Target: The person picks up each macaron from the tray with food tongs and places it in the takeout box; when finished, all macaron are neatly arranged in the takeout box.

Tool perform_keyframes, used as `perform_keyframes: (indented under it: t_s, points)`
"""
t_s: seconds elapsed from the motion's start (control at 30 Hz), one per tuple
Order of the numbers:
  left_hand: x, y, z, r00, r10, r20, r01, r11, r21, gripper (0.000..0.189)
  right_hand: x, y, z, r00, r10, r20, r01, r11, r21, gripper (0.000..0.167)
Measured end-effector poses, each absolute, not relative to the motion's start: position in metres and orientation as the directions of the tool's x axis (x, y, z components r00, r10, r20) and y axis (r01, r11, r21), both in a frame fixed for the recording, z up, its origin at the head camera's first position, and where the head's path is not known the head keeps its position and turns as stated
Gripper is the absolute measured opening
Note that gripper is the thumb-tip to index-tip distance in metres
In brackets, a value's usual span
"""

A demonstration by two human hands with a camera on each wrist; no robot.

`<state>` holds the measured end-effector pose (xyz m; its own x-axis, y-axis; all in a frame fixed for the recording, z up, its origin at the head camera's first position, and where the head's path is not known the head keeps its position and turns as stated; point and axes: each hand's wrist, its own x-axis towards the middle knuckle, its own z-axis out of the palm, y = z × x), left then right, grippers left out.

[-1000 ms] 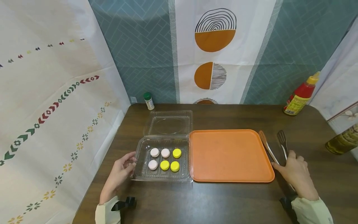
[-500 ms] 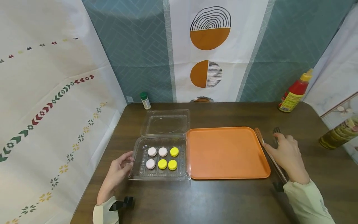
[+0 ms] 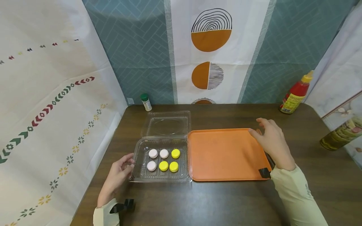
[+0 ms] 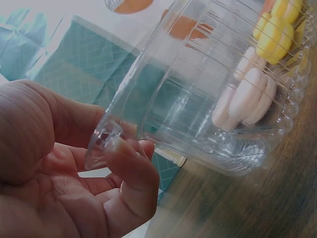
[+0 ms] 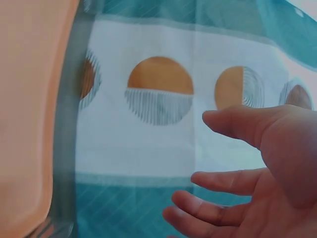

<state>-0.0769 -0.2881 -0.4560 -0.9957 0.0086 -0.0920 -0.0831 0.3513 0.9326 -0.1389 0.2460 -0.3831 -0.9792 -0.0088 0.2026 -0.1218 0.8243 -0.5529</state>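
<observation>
My left hand pinches the left rim of a clear plastic clamshell container; the left wrist view shows thumb and fingers on the rim's corner. Inside sit three pale pink macarons and three yellow macarons, in two rows. The container's lid lies folded back behind it. Raised over the right side of the orange tray is my right hand. Its fingers are spread and relaxed, with nothing between them in the right wrist view.
Two utensils right of the tray are mostly hidden by my right hand and arm. A red squeeze bottle with a yellow cap stands at the back right, a dark green bottle at the right edge. A green-capped shaker stands back left.
My right hand has left the utensils, moving up, forward and left over the tray's right edge. My left hand keeps its hold on the container. The view has shifted slightly.
</observation>
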Motion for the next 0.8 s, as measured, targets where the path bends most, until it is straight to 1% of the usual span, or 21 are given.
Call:
perform_keyframes:
  t_s: [0.33,0.53,0.8]
  points:
    - [-0.077,-0.288,-0.457,-0.997,0.008,-0.082,-0.074,0.346,0.935,0.047,-0.153,0.199,-0.367,-0.975,-0.045,0.218,-0.181,0.736,-0.653,0.059]
    - [-0.078,-0.289,-0.457,-0.998,0.007,-0.061,-0.055,0.347,0.936,0.046,-0.162,0.167,-0.365,-0.972,-0.091,0.218,-0.217,0.710,-0.670,0.056]
    - [-0.079,-0.289,-0.457,-0.997,0.012,-0.072,-0.063,0.352,0.934,0.046,-0.172,0.131,-0.367,-0.966,-0.168,0.195,-0.257,0.671,-0.695,0.057]
